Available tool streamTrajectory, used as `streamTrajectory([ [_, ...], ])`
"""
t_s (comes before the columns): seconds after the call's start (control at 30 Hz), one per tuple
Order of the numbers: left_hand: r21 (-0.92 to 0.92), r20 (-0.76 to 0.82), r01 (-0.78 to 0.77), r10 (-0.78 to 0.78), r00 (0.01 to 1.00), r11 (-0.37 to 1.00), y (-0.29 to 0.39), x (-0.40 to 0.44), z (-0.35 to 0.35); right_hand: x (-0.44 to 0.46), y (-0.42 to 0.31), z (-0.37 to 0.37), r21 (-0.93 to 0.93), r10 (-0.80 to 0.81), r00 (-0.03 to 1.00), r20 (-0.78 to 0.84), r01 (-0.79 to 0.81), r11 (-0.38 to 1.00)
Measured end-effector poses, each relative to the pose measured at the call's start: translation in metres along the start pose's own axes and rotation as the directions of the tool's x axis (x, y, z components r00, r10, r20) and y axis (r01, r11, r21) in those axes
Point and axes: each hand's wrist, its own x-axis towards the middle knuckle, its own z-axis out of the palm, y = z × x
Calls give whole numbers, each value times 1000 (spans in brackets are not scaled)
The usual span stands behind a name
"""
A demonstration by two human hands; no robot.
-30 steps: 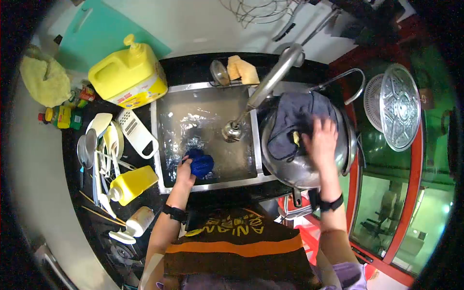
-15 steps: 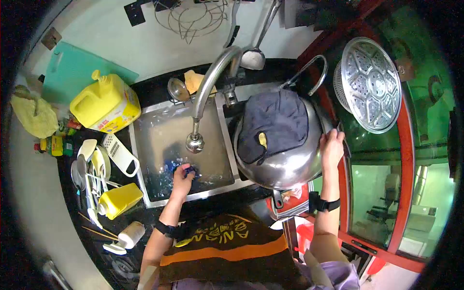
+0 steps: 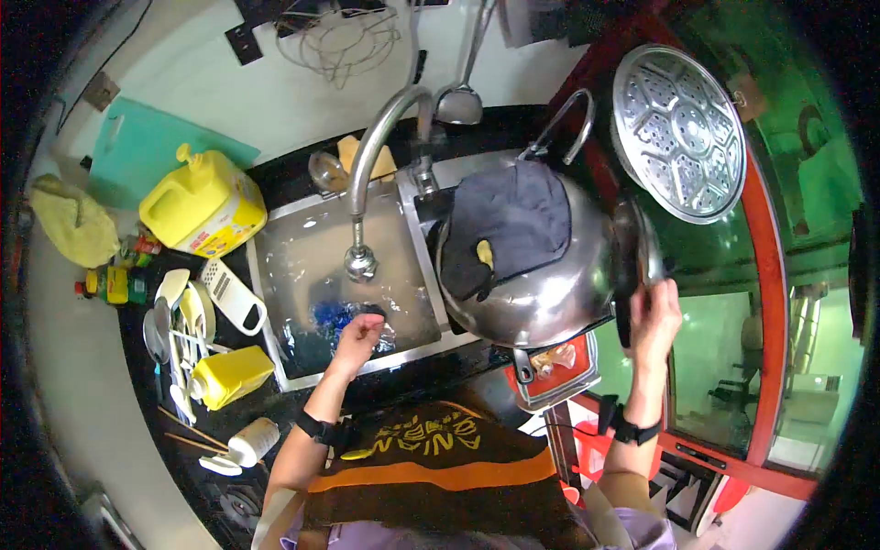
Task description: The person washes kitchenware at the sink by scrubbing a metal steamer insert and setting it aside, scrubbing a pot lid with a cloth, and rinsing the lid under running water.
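Note:
My left hand (image 3: 359,341) is over the front of the water-filled sink (image 3: 417,346), fingers curled together at the water; a dark shape shows at the fingertips, but I cannot make out what it is. Beside them, something blue (image 3: 332,317) lies under the water. My right hand (image 3: 654,319) is closed on the edge of a round metal lid or pan (image 3: 649,252), tilted and seen nearly edge-on. It stands against the right side of a large domed stainless steel vessel (image 3: 576,302). A dark grey cloth (image 3: 518,215) drapes over that dome.
A curved faucet (image 3: 371,151) arches over the sink. Left of it are a yellow jug (image 3: 203,202), a grater (image 3: 232,295), a yellow bottle (image 3: 231,378) and several utensils. A perforated steamer tray (image 3: 680,133) leans at the right window. A red tray (image 3: 559,367) sits below the dome.
My right hand has moved right and towards me, tilting the round metal piece away from the dome's side. My left hand stays at the water, shifted slightly right. The camera view has shifted.

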Motion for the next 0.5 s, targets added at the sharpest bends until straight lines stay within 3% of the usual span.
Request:
streamTrajectory([
  [0.1,42,71,13,-16,997,999,10,-6,-5,-13,-15,-38,-7,-16,999,41,16,1000],
  [0.27,-103,121,-15,28,992,995,10,-16,-13,-25,-60,-122,12,-58,986,156,57,998],
  [0.33,-110,145,-41,56,988,993,10,-22,-16,-29,-65,-147,20,-174,976,134,173,985],
  [0.4,-72,191,-67,80,978,995,1,-23,-18,-29,-78,-174,53,-187,969,159,181,982],
  [0.43,3,242,-76,73,967,997,6,-27,-18,-31,-86,-182,-48,-87,989,117,93,995],
  [0.5,72,285,-94,70,956,993,10,-32,-18,-26,-92,-178,172,-134,990,-37,139,975],
])
